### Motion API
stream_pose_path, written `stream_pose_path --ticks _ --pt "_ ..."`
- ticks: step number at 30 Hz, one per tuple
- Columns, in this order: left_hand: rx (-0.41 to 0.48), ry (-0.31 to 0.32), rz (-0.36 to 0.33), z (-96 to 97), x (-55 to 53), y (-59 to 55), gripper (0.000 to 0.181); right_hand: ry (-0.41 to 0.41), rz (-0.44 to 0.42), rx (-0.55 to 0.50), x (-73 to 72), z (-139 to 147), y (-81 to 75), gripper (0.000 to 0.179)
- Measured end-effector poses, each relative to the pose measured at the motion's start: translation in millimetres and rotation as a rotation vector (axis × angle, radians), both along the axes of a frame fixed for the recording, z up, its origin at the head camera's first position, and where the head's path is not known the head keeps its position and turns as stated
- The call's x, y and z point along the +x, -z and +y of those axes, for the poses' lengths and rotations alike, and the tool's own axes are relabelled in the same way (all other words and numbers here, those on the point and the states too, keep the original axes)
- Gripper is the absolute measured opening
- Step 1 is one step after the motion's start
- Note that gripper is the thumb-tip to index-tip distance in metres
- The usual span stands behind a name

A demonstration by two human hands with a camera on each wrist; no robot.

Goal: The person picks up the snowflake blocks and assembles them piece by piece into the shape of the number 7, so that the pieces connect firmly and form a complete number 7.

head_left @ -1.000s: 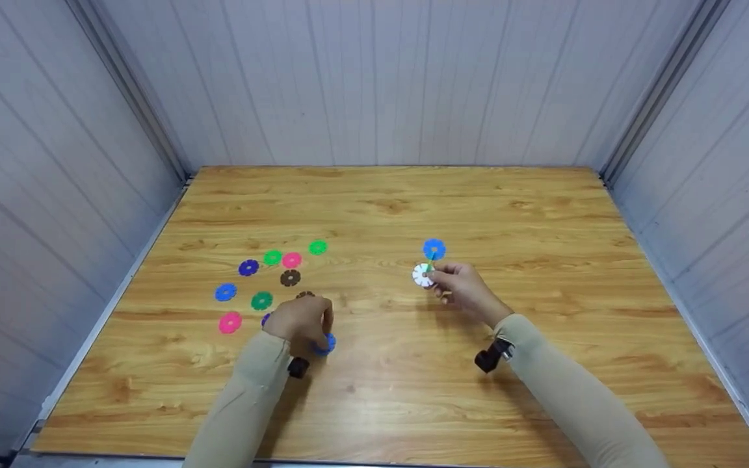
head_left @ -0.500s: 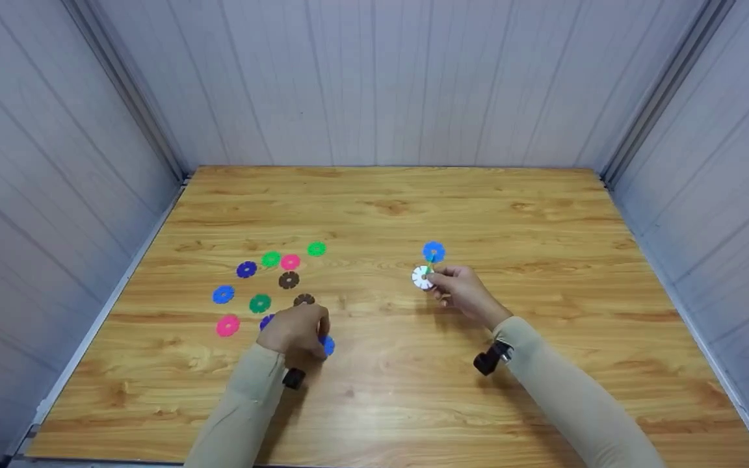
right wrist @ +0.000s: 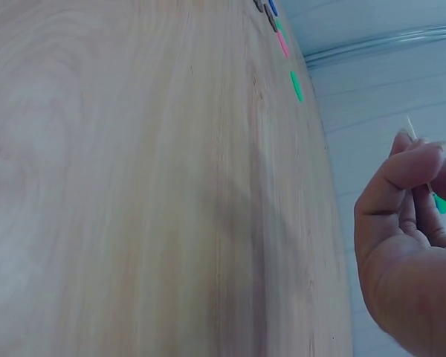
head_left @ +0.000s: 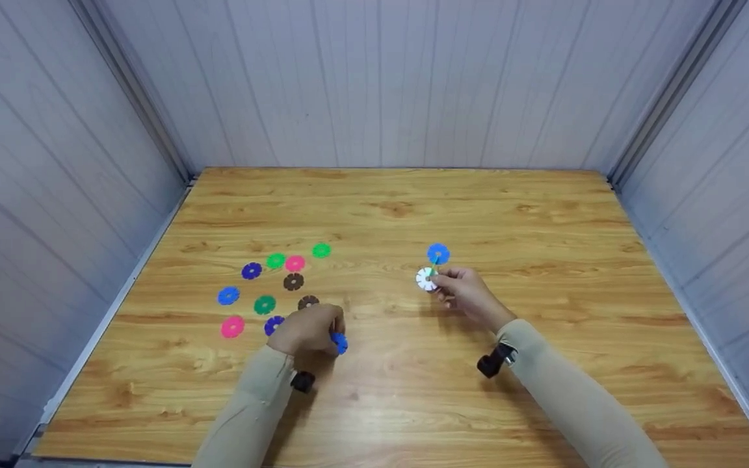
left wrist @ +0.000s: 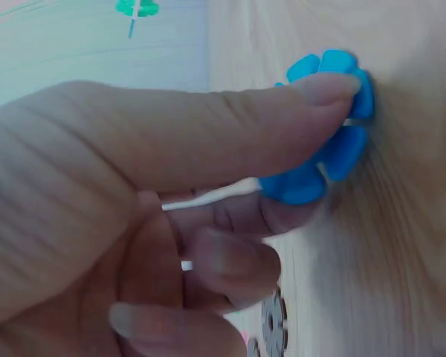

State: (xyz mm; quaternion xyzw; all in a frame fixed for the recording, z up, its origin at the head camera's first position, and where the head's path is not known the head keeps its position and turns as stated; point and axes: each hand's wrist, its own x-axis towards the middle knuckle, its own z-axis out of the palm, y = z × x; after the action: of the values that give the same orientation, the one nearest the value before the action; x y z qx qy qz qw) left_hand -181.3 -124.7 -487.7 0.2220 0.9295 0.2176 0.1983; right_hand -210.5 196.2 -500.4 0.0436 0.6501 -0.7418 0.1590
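Between thumb and fingers, my left hand [head_left: 308,327] pinches a blue notched plastic disc [head_left: 340,343]. In the left wrist view this flower-like disc [left wrist: 346,152] is tilted up close to the wooden surface, with the thumb over its face. My right hand [head_left: 472,298] holds a small joined piece above the table. It has a white notched disc [head_left: 425,279], a blue disc [head_left: 438,253] at its far end, and a thin yellow-green part between them. From the right wrist view, the right hand [right wrist: 409,216] hides most of that piece.
On the left of the wooden table [head_left: 387,403] several loose notched discs lie flat, among them a pink disc [head_left: 233,327], a dark green disc [head_left: 264,304], a brown disc [head_left: 294,281] and a bright green disc [head_left: 321,250]. Pale panel walls [head_left: 374,84] enclose the back and sides.
The blue disc in my left hand has come off its flat lie and is now turned more on edge, slightly to the right. My right hand stays nearly still with its joined piece.
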Motion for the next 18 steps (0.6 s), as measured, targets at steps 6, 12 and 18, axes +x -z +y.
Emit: stream_pose_path --ticks 6,12,18 --pt "0.158 -0.006 0.034 15.9 -13.9 1.4 0.013 -0.005 0.009 -0.004 -4.1 2 -0.3 0.009" --pt "0.324 -0.073 0.041 35.1 -24.4 0.8 0.004 0.0 -0.002 -0.013 -4.8 2 -0.7 0.011" --pt "0.396 -0.118 0.049 51.9 -27.4 -1.2 0.006 -0.013 -0.017 -0.037 -4.6 -2 1.5 0.019"
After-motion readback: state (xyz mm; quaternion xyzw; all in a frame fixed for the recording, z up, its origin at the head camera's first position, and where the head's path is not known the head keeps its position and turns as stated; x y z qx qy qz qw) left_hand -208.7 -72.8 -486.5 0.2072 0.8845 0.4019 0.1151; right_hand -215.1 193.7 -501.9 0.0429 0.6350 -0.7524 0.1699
